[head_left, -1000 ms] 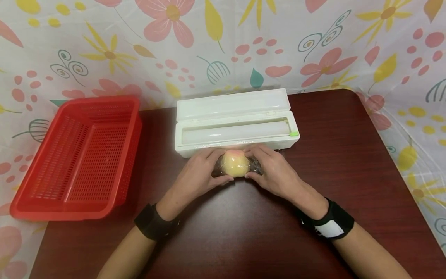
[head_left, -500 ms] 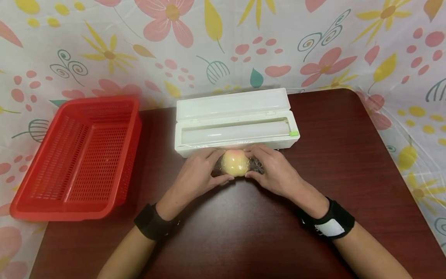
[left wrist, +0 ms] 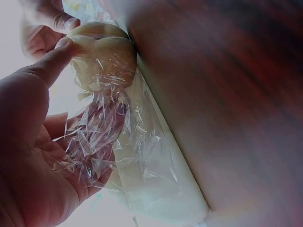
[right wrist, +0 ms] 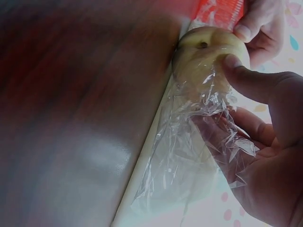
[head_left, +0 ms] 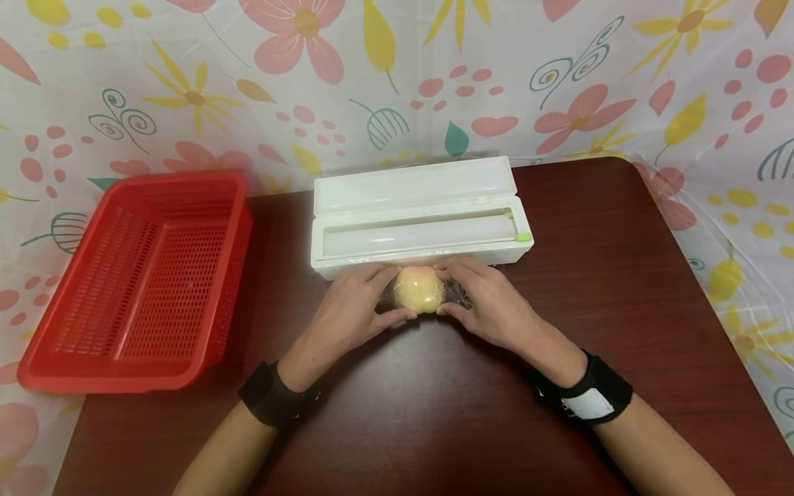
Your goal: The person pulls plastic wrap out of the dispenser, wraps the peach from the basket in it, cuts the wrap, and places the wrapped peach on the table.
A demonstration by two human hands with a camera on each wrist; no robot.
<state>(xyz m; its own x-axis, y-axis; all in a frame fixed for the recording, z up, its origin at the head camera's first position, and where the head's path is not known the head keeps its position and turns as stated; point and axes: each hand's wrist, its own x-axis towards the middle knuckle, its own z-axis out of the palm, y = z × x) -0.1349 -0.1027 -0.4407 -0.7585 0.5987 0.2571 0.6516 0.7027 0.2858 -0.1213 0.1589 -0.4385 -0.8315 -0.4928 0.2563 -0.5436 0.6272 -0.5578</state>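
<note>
The right wristband (head_left: 611,386) carries a white patch (head_left: 588,405), and any writing on it is too small to tell; the left wristband (head_left: 271,395) is black too. An apple (head_left: 419,289), yellow with a pink blush, is near the middle of the surface (head_left: 422,427), directly in front of a long white box (head_left: 318,238), and sits between the two hands inside clear film (left wrist: 97,142). The left hand (head_left: 350,306) has a curved, part-closed grip on the wrapped apple's left side, thumb at the front and fingers behind; the right hand (head_left: 496,303) holds the right side the same way. The thumb tips press near the lower front of the apple, a short gap apart. Crinkled film bunches inside both grips and spreads in front of the box. Whether the apple touches the surface cannot be told. The box stands by the back edge, its lid (head_left: 409,184) tipped back, with a white roll (head_left: 422,232) inside and a green tab (head_left: 524,237) at its right end. A red basket (head_left: 124,384) sits at the left edge, hiding the back left corner; flowered cloth (head_left: 384,76) hangs behind the back edge.
</note>
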